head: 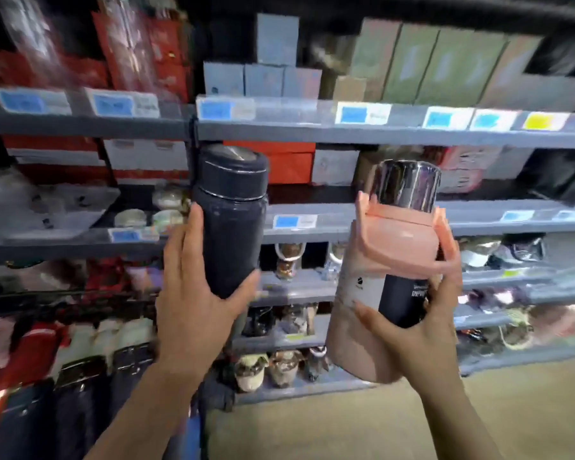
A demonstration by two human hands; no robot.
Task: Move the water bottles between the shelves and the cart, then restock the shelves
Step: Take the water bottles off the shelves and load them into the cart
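Holding one bottle in each hand, I have both raised in front of the shelves [362, 132]. My left hand [193, 293] wraps the lower body of a navy bottle [231, 224], thumb on its left side, fingers curled round the right. It stands upright: a matte dark cylinder with a wide screw cap of the same colour, a thin bright ring at the joint and a silvery disc on top. Its cap sits level with the edge of the second shelf from the top.

My right hand [419, 327] grips a pink bottle [375, 290] from below and behind, fingers curled round its label side, thumb across the front. This one is fatter, pale pink with a salmon lid and a carry strap, a shiny chrome cap [407, 184] on top, and a white and dark label with small print I cannot read. It tilts slightly to the right and is apart from the navy one.

Behind, grey shelves carry blue price tags [352, 114] and one yellow tag [538, 121]. Green boxes [445, 68] and red boxes [130, 48] fill the top row; more bottles [80, 376] stand at lower left. The picture is blurred toward the edges.
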